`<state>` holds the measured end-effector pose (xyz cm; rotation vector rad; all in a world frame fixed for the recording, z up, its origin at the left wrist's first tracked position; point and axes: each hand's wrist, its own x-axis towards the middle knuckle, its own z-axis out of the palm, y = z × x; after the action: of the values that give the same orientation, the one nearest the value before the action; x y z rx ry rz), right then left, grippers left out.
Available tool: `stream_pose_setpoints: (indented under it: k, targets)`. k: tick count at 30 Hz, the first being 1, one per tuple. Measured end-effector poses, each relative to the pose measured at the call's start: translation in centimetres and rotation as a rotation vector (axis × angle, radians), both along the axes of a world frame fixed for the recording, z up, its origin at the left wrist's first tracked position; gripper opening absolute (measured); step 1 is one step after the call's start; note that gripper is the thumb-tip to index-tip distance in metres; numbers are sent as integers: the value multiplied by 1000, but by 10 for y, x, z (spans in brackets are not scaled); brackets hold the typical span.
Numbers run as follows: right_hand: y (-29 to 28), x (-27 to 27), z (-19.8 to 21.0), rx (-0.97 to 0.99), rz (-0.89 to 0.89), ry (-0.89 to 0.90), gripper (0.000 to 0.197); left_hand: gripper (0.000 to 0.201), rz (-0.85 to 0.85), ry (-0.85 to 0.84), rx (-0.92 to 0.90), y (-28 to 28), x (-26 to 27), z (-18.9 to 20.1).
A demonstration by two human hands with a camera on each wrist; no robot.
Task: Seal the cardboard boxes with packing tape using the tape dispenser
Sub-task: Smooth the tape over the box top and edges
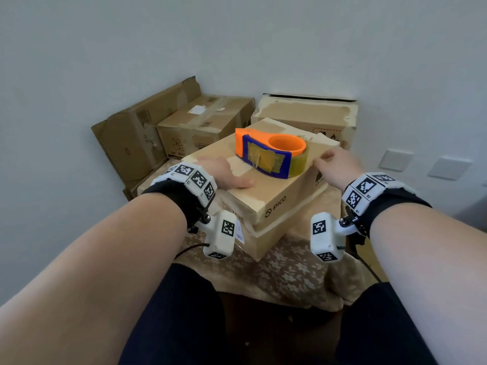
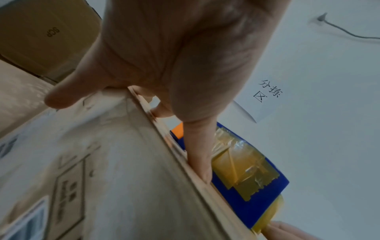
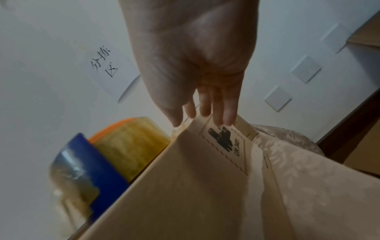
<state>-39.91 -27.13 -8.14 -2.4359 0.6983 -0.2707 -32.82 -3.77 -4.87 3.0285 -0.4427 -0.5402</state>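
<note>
Fingers (image 2: 197, 155) of left hand (image 1: 226, 172) laid flat along top box (image 1: 263, 196), holding nothing; right hand (image 1: 340, 167) spread loose over far right edge, gripping nothing. Beneath, second box on patterned tablecloth (image 1: 290, 275); more boxes (image 1: 203, 122) stacked behind. Tape dispenser (image 1: 271, 154), orange and blue, resting untouched on top box, between both hands. Probably no fresh strip laid yet; sealing apparently all ahead

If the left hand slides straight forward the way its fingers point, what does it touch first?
Probably the tape dispenser, at its blue end. The left hand lies flat on the box top, just short of it; the gap's depth is unclear.
</note>
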Motion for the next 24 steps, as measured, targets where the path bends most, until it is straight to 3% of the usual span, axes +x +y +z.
stream_pose_setpoints:
  k: [4,9,17,24]
  targets:
    - [-12,22,-7,86,-64,-12,65,98,76,83,-48,-4,10,-2]
    - [-18,38,-9,196,-13,75,71,102,153,152,-125,-3,20,-7]
    - [-43,30,-7,346,-35,-26,88,85,250,237,-292,-6,12,1]
    - [-46,1,-8,161,-147,64,95,76,391,233,-464,-7,9,-1]
